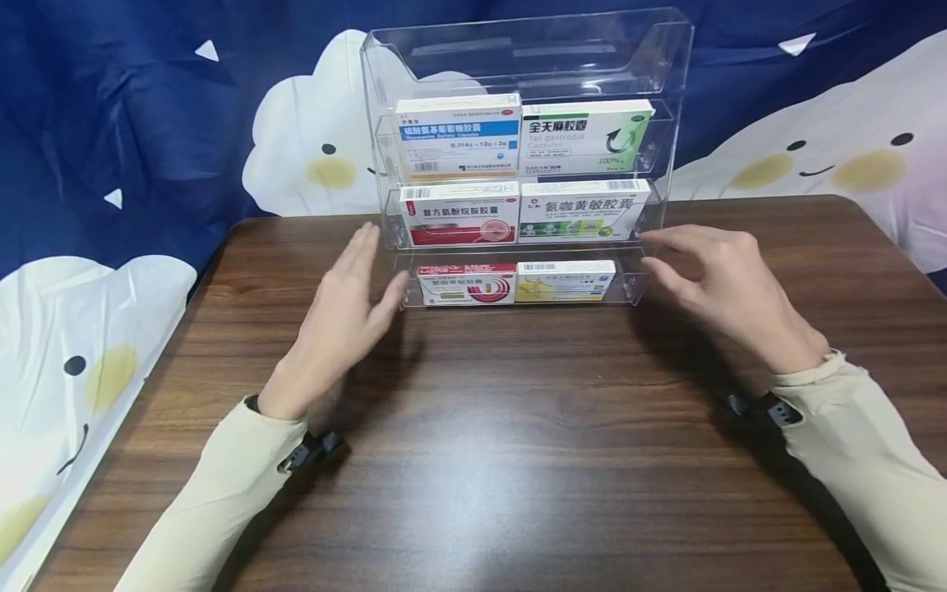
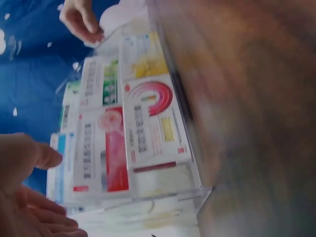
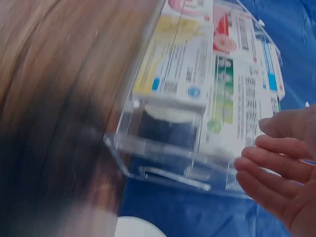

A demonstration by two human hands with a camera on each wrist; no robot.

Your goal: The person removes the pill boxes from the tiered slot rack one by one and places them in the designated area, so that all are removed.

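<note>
Together, 6 boxes (image 1: 510, 214) in rack (image 1: 528, 70), hands (image 1: 336, 316) (image 1: 728, 279) alongside

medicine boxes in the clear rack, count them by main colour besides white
Blue box: 1
Green boxes: 2
Red boxes: 2
Yellow box: 1
Total: 6

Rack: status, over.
Left hand and right hand flanking rack, contact unclear. Rack upright on table, six boxes in it. No obstacle seen in front.
</note>
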